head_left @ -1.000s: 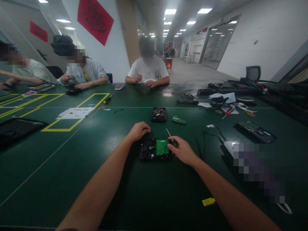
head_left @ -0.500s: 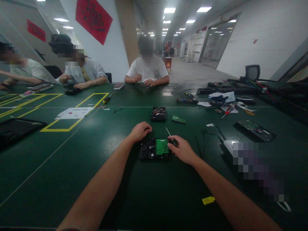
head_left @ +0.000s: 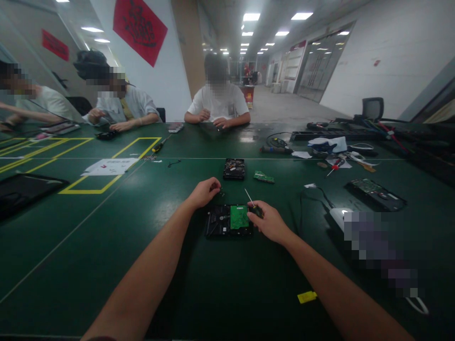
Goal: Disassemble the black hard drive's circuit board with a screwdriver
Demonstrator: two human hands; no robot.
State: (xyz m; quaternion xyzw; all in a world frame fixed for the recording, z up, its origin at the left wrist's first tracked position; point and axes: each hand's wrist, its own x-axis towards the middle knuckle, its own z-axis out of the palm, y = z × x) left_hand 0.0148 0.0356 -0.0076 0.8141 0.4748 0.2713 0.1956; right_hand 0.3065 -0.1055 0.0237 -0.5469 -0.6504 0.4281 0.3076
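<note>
A black hard drive (head_left: pixel 217 221) lies on the green table (head_left: pixel 106 237) in front of me, with a green circuit board (head_left: pixel 239 217) on its right half. My right hand (head_left: pixel 269 221) rests at the drive's right edge, closed around a small screwdriver (head_left: pixel 250 198) whose thin shaft points up and to the left. My left hand (head_left: pixel 204 192) hovers just beyond the drive's far left corner, fingers curled in a pinch near a tiny dark part (head_left: pixel 222 192); whether it holds anything I cannot make out.
A second drive (head_left: pixel 234 168) and a loose green board (head_left: pixel 264 177) lie farther out. Cables, tools and another board (head_left: pixel 377 192) crowd the right side. Yellow floor-tape outlines (head_left: pixel 106 166) and a paper lie left. Three people sit across the table. A yellow tag (head_left: pixel 307 297) lies near me.
My left hand has lifted slightly and drawn its fingers into a pinch, uncovering a small dark part beside them. My right hand and the screwdriver have barely moved.
</note>
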